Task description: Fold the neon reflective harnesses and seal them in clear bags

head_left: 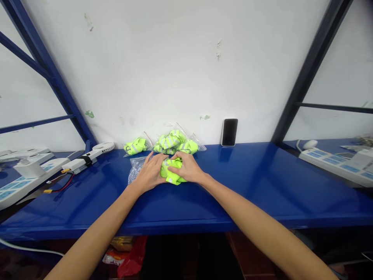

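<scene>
A bundled neon yellow-green reflective vest point(174, 178) lies on the blue table point(244, 182), squeezed between my hands. My left hand point(153, 171) grips its left side, thumb low at the front edge. From the right, my right hand point(188, 168) closes over the bundle, with the thumb pressed across its front. Part of the vest is covered by my fingers. Clear plastic bags point(134, 169) lie flat beside and partly behind my left hand. Against the wall rest several similar neon bundles in clear zip bags, among them a left one point(135, 146) and a middle pile point(171, 140).
A dark-screened phone point(229, 132) leans on the wall. To the left are a small white fan point(104, 147), a white device with red and black wires point(77, 165) and a power strip point(17, 190). Another power strip point(338, 165) is at right. Blue metal posts point(55, 77) flank the table.
</scene>
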### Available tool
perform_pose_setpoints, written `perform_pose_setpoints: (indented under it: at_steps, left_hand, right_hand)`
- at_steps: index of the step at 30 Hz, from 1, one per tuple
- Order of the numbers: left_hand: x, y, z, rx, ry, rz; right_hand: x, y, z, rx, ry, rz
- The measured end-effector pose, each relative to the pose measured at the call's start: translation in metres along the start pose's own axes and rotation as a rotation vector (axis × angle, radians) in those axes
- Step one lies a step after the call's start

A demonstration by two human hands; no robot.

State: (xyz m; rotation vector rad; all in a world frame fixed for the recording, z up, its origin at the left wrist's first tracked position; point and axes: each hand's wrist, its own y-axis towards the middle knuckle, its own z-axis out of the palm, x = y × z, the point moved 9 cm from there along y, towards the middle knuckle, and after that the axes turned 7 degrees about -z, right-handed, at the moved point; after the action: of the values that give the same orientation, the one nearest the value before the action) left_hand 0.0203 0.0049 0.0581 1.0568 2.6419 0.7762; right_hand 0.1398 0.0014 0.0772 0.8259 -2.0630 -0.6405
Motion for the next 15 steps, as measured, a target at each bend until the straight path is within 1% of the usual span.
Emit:
perform_pose_setpoints:
  at_steps: [2, 5, 10, 15]
  left_hand:
    - [0.002, -0.001, 0.0, -0.006, 0.008, -0.021]
    - [0.004, -0.001, 0.002, 0.004, -0.007, -0.031]
    - [-0.003, 0.003, 0.001, 0.027, -0.04, 0.009]
    - [-0.013, 0.005, -0.005, -0.003, 0.041, 0.079]
  right_hand:
    - [0.01, 0.0, 0.0, -0.024, -0.008, -0.058]
    - [0.015, 0.001, 0.004, -0.014, -0.011, -0.063]
    - [0.013, 0.0, 0.009, 0.027, 0.006, -0.037]
    - [0.008, -0.001, 0.014, 0.054, 0.126, -0.024]
